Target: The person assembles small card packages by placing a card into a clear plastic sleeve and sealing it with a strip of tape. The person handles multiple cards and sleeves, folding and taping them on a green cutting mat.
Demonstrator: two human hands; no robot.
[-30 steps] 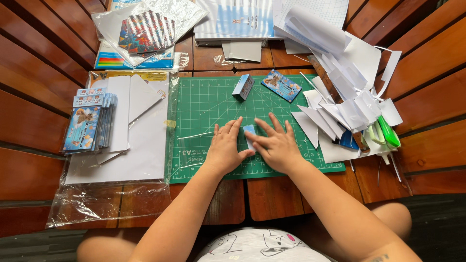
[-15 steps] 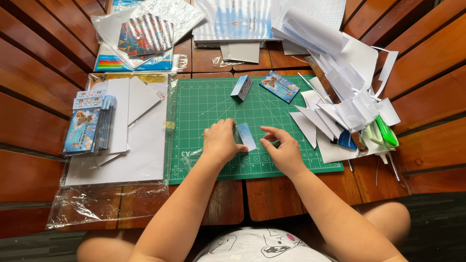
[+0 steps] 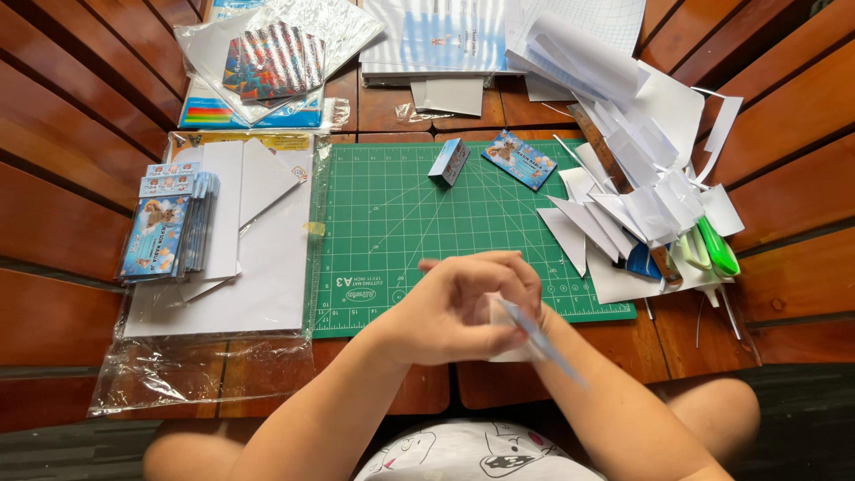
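A green cutting mat (image 3: 401, 223) lies on the slatted wooden desk (image 3: 802, 205). Above its near edge, the left hand (image 3: 463, 307) and right hand (image 3: 521, 312) close together around a small folded paper piece (image 3: 534, 338), blurred.

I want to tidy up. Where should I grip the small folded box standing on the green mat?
Pinch the small folded box across its two long flat sides, coming from above: it stands narrow and apart on the cutting mat, with room for fingers on both sides.
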